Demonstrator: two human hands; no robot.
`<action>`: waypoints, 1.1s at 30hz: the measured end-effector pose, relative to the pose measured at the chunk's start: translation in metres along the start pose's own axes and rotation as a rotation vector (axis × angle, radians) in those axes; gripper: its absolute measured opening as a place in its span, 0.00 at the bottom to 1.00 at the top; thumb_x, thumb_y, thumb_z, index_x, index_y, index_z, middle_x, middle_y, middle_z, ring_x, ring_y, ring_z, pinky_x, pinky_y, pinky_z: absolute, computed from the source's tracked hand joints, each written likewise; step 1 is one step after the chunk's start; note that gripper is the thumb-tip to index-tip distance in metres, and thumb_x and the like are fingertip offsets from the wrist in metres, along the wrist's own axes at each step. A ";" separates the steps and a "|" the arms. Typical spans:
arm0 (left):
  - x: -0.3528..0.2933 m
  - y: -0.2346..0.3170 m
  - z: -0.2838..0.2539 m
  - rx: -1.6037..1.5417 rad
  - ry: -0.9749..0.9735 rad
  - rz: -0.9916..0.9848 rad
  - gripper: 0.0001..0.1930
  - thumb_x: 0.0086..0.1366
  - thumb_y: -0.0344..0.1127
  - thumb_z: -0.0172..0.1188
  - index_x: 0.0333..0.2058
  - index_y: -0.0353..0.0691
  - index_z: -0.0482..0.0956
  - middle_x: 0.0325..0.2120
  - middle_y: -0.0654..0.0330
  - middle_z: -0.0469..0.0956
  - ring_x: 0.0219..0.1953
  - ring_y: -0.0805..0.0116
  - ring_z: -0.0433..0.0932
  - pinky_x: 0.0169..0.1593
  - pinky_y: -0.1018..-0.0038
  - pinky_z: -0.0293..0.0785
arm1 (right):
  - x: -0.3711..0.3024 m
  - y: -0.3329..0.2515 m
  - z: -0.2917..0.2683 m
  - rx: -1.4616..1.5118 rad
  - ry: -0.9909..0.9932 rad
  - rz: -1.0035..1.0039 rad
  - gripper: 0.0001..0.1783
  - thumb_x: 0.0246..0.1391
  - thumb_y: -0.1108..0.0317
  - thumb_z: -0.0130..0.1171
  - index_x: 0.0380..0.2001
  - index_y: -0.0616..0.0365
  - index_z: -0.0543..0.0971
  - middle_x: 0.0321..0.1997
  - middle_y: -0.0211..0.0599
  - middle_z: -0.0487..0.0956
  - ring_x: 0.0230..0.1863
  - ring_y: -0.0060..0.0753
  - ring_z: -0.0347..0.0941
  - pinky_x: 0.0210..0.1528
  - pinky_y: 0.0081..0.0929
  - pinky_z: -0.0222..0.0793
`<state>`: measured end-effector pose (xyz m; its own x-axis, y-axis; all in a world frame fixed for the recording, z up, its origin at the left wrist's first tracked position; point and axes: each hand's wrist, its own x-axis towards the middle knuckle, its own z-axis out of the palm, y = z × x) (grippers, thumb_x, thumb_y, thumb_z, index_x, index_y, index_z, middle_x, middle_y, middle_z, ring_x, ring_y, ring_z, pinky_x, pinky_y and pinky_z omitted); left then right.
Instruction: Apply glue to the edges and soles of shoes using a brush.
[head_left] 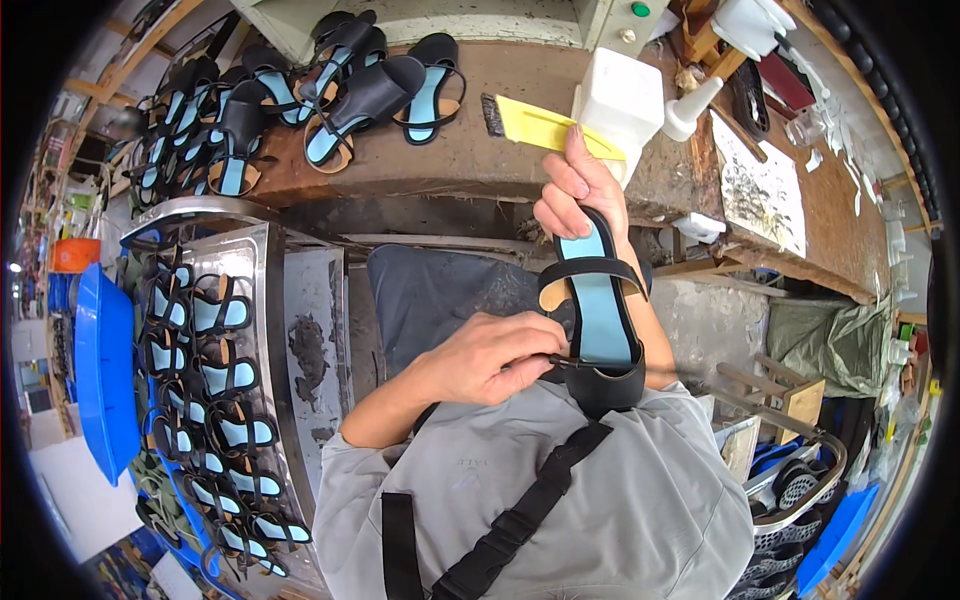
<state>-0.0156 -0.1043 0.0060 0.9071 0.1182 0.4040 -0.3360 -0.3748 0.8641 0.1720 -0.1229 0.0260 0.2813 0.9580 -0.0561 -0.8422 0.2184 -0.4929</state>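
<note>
My right hand (580,190) is closed around the upper end of a black sandal (597,310) with a pale blue insole, held up in front of my chest. A narrow black strap crosses its middle, and a broad black band lies at its lower end. My left hand (495,355) is pinched at the left edge of that band, on a thin dark piece (553,358); I cannot tell whether it is a strap or a tool. A yellow-handled brush (545,128) with dark bristles shows behind my right thumb; whether the hand grips it is unclear.
Several similar sandals (350,105) crowd the back left of the worn workbench (490,165). More sandals (228,375) stand in rows beside a metal-edged surface at my left, near a blue tray (103,370). A white container (622,95) and a white nozzle bottle (690,110) stand behind my right hand.
</note>
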 end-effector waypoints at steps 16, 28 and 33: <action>-0.007 0.004 -0.032 -0.074 0.062 0.010 0.08 0.53 0.22 0.57 0.34 0.32 0.78 0.31 0.55 0.75 0.28 0.64 0.76 0.32 0.75 0.72 | 0.013 0.005 -0.023 0.157 0.013 -0.153 0.19 0.61 0.52 0.41 0.21 0.51 0.61 0.09 0.23 0.54 0.04 0.20 0.49 0.07 0.21 0.45; -0.003 -0.013 -0.029 -0.055 0.113 0.008 0.06 0.48 0.27 0.65 0.26 0.35 0.77 0.16 0.62 0.70 0.16 0.72 0.66 0.19 0.76 0.58 | 0.003 0.008 -0.010 0.090 -0.033 -0.147 0.13 0.62 0.54 0.38 0.30 0.49 0.64 0.11 0.20 0.56 0.03 0.18 0.49 0.07 0.20 0.46; -0.001 -0.008 -0.040 -0.264 -0.102 0.005 0.08 0.53 0.26 0.61 0.34 0.34 0.79 0.21 0.58 0.72 0.20 0.71 0.67 0.23 0.76 0.61 | 0.002 0.002 -0.018 0.088 -0.037 -0.176 0.16 0.62 0.53 0.39 0.26 0.50 0.63 0.11 0.22 0.57 0.04 0.19 0.49 0.08 0.20 0.46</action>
<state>-0.0236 -0.0645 0.0105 0.9215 0.0186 0.3879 -0.3830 -0.1214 0.9157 0.1794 -0.1235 0.0088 0.4116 0.9096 0.0568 -0.8192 0.3966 -0.4143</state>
